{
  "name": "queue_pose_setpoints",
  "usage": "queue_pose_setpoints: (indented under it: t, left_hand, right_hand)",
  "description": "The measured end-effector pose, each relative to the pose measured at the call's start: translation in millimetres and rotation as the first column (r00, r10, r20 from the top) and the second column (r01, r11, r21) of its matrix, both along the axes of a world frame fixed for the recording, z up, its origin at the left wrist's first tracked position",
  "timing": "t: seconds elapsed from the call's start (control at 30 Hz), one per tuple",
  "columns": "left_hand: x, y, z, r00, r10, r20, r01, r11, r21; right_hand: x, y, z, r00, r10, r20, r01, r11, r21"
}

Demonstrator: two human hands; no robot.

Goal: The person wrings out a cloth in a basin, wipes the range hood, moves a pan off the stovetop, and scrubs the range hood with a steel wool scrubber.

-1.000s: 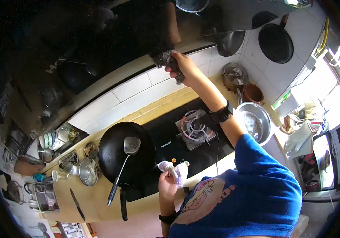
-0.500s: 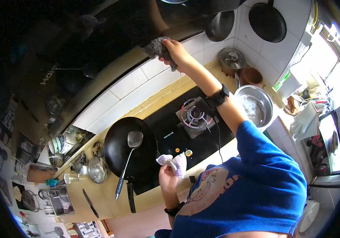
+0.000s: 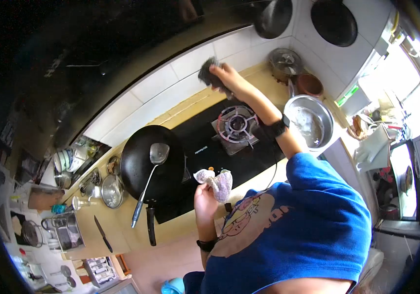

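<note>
My right hand (image 3: 229,81) is closed on a dark grey cloth (image 3: 211,73), in front of the white wall tiles and above the back edge of the black stove (image 3: 200,157). Nearer my body, my left hand (image 3: 206,200) grips a pale pink-white cloth (image 3: 220,186) over the stove's front part. Beside it on the left sits a large black wok (image 3: 139,152), a metal spatula (image 3: 158,154) lying across it. The bare burner (image 3: 238,125) is below my right hand.
A metal pot (image 3: 310,122) holding cloudy liquid stands right of the burner, near a brown clay pot (image 3: 310,85) and a lidded pot (image 3: 285,63). A knife (image 3: 103,234) lies on the left counter. The dark range hood (image 3: 122,59) overhangs the back.
My right hand has moved down and right with the grey cloth, away from the hood's edge. My left hand still holds the pale cloth. The camera view has shifted a little.
</note>
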State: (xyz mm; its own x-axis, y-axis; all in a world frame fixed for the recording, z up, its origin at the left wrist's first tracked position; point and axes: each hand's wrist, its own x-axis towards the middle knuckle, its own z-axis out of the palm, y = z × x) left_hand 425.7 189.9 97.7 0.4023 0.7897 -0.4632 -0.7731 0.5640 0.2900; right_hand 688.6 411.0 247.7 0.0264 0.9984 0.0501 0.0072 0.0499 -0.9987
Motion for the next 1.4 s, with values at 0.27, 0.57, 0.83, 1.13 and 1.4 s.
queue_pose_setpoints:
  t: [0.27,0.57,0.83,1.13,1.4]
  left_hand:
    - [49,25,30,0.968,-0.248,0.043,0.249,0.968,-0.032]
    - [211,66,77,0.838,-0.525,0.148,0.474,0.835,0.28]
    - [274,59,4,0.801,-0.167,-0.574,0.584,0.427,0.69]
    - [57,-48,4,0.472,0.208,-0.857,0.393,0.82,0.415]
    - [-152,-144,52,-0.589,0.138,-0.796,-0.027,0.981,0.19]
  right_hand:
    - [126,-144,-91,0.731,-0.533,0.426,0.57,0.82,0.048]
    - [231,-245,-172,0.55,-0.66,0.512,0.722,0.684,0.106]
    - [214,-300,-118,0.687,-0.647,0.33,0.68,0.733,0.02]
    - [165,-254,-109,0.953,-0.124,0.278,0.187,0.959,-0.214]
    - [27,-214,-124,0.874,0.451,0.181,-0.388,0.871,-0.302]
